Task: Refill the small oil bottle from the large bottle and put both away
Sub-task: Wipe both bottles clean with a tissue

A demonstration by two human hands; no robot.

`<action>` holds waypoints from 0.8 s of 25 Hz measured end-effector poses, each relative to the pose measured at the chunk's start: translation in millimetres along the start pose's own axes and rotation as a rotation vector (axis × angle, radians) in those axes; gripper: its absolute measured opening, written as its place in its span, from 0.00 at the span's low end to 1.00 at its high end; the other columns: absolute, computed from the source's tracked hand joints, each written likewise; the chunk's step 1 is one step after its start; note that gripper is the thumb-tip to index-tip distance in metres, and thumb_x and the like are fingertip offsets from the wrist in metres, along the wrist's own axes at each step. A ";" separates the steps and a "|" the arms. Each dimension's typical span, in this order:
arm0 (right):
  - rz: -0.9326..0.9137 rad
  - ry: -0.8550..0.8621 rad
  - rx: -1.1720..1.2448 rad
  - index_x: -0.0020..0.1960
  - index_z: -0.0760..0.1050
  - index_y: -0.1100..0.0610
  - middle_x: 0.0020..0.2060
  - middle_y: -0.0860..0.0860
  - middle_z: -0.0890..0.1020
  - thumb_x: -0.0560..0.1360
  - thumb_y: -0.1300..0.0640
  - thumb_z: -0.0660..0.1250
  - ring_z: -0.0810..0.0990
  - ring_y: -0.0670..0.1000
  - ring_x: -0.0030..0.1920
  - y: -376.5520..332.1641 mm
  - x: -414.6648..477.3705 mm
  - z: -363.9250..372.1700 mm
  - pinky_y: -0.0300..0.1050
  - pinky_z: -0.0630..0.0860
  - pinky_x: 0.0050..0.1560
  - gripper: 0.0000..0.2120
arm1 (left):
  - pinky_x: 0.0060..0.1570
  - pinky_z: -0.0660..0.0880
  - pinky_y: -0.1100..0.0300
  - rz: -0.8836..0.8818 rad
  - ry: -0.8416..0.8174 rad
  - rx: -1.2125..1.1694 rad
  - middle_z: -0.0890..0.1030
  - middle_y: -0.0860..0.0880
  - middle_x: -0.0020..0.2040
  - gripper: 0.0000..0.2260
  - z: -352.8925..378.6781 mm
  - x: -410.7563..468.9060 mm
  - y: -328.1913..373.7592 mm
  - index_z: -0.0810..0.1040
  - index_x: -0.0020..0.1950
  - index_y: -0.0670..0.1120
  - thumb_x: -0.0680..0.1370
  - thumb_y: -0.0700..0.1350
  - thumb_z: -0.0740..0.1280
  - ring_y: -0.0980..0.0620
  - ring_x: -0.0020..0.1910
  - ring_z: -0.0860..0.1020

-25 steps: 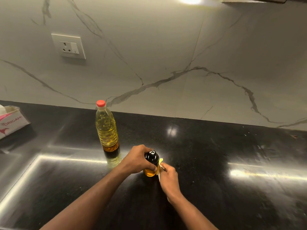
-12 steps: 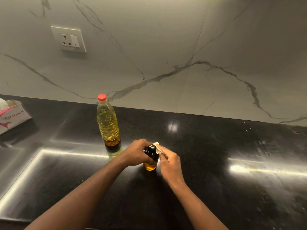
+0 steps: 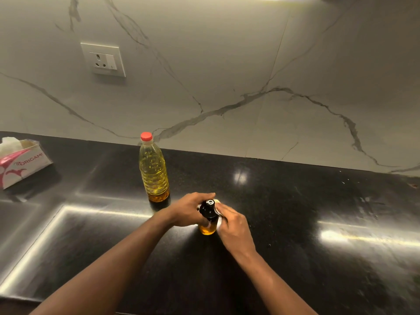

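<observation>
On the bench [image 3: 295, 223], just right of and nearer than the large bottle [image 3: 153, 171]: wiping the small bottle [image 3: 207, 228].

The left hand [image 3: 188, 211] grasps the small bottle near its dark top, and the bottle appears to stand upright on the bench. The right hand [image 3: 234, 226] pinches a white tissue [image 3: 218, 223] against the bottle's right side. The large bottle stands capped, apart from both hands. Judged step: removing stray oil. Hold the base flat, press the tissue lightly, work from the top down, and turn the bottle rather than the tissue. An oily surface is probably slippery, so do not loosen the left grip mid-wipe.
</observation>
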State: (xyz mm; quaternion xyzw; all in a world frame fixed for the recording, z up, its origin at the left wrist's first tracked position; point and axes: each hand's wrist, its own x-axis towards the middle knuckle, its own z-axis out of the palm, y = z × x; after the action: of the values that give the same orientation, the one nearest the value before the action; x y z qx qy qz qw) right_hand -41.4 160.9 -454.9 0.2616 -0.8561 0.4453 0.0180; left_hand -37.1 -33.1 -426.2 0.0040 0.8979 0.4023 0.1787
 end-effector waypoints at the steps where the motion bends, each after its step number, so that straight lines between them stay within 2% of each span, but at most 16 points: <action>1: 0.051 0.004 0.039 0.64 0.82 0.54 0.53 0.37 0.83 0.79 0.67 0.63 0.80 0.35 0.55 5.4 -8.7 2.8 0.25 0.71 0.56 0.18 | 0.72 0.71 0.54 -0.017 0.053 0.035 0.73 0.53 0.75 0.40 5.0 -2.2 -2.3 0.68 0.80 0.52 0.70 0.46 0.80 0.53 0.73 0.71; 3: 0.208 -0.021 0.074 0.54 0.83 0.53 0.40 0.38 0.82 0.79 0.67 0.64 0.80 0.38 0.42 15.1 -20.7 9.6 0.33 0.73 0.44 0.13 | 0.64 0.70 0.62 0.015 0.192 0.054 0.75 0.58 0.66 0.38 18.0 -4.9 -4.8 0.74 0.75 0.52 0.67 0.55 0.82 0.58 0.66 0.73; 5: 0.355 -0.073 0.078 0.48 0.82 0.58 0.35 0.44 0.80 0.79 0.69 0.63 0.78 0.42 0.36 25.2 -22.4 17.2 0.39 0.70 0.37 0.11 | 0.51 0.71 0.65 0.060 0.348 0.072 0.77 0.59 0.54 0.29 30.4 -5.6 -5.7 0.82 0.62 0.53 0.64 0.59 0.83 0.60 0.54 0.75; 8: 0.477 -0.115 0.174 0.47 0.83 0.58 0.39 0.52 0.85 0.79 0.68 0.62 0.81 0.48 0.42 24.5 -8.1 19.1 0.43 0.74 0.42 0.12 | 0.46 0.71 0.68 0.049 0.430 0.050 0.77 0.54 0.51 0.25 35.9 -3.6 -6.2 0.83 0.57 0.54 0.64 0.57 0.83 0.58 0.49 0.77; 10: 0.457 -0.040 0.315 0.47 0.84 0.52 0.41 0.48 0.87 0.81 0.65 0.62 0.82 0.42 0.43 20.7 -0.9 15.4 0.39 0.76 0.42 0.14 | 0.48 0.73 0.65 0.047 0.413 0.063 0.77 0.55 0.50 0.23 35.2 -1.3 -7.3 0.83 0.56 0.54 0.64 0.56 0.82 0.57 0.49 0.77; 11: 0.424 -0.016 0.343 0.48 0.85 0.49 0.42 0.44 0.87 0.82 0.64 0.62 0.83 0.40 0.43 17.9 -0.4 14.9 0.34 0.75 0.42 0.16 | 0.48 0.74 0.64 0.046 0.406 0.068 0.77 0.55 0.50 0.22 34.0 -0.6 -7.2 0.83 0.56 0.55 0.64 0.56 0.82 0.57 0.50 0.77; 12: 0.417 -0.015 0.337 0.50 0.85 0.48 0.42 0.42 0.87 0.82 0.63 0.62 0.83 0.40 0.44 16.7 -1.1 16.6 0.33 0.76 0.43 0.16 | 0.49 0.74 0.63 0.048 0.404 0.071 0.76 0.56 0.50 0.21 32.7 -0.6 -7.7 0.83 0.55 0.55 0.64 0.56 0.82 0.56 0.50 0.77; 15: 0.514 -0.056 0.287 0.49 0.84 0.55 0.43 0.50 0.87 0.82 0.65 0.61 0.84 0.49 0.48 21.4 -8.4 21.1 0.44 0.77 0.48 0.13 | 0.51 0.75 0.62 0.050 0.404 0.051 0.76 0.55 0.51 0.25 34.4 -1.2 -10.0 0.82 0.58 0.55 0.64 0.57 0.82 0.56 0.51 0.77; 16: 0.563 -0.062 0.313 0.51 0.85 0.56 0.46 0.51 0.87 0.82 0.64 0.61 0.84 0.50 0.51 25.5 -8.9 20.0 0.44 0.77 0.51 0.13 | 0.51 0.75 0.62 0.049 0.406 0.044 0.76 0.55 0.52 0.26 35.5 -1.7 -10.8 0.82 0.59 0.55 0.64 0.57 0.83 0.56 0.52 0.77; 18: 0.640 -0.050 0.385 0.57 0.86 0.51 0.51 0.47 0.87 0.83 0.61 0.62 0.83 0.46 0.55 30.0 -9.3 14.9 0.43 0.77 0.58 0.14 | 0.50 0.72 0.67 0.046 0.416 0.029 0.76 0.56 0.53 0.27 37.4 -1.1 -13.0 0.81 0.61 0.56 0.65 0.57 0.83 0.57 0.52 0.77; 20: 0.609 -0.043 0.371 0.52 0.85 0.47 0.47 0.43 0.86 0.83 0.59 0.63 0.82 0.41 0.52 27.9 -10.1 11.3 0.39 0.76 0.54 0.13 | 0.48 0.70 0.69 0.037 0.423 0.025 0.76 0.56 0.53 0.28 37.7 -0.8 -13.1 0.81 0.62 0.56 0.65 0.57 0.83 0.57 0.53 0.76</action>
State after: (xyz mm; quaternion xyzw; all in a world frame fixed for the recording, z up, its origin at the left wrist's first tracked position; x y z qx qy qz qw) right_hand -43.3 169.5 -485.4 0.0026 -0.7995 0.5726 -0.1814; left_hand -22.2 -14.9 -458.6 -0.0617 0.9200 0.3865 -0.0210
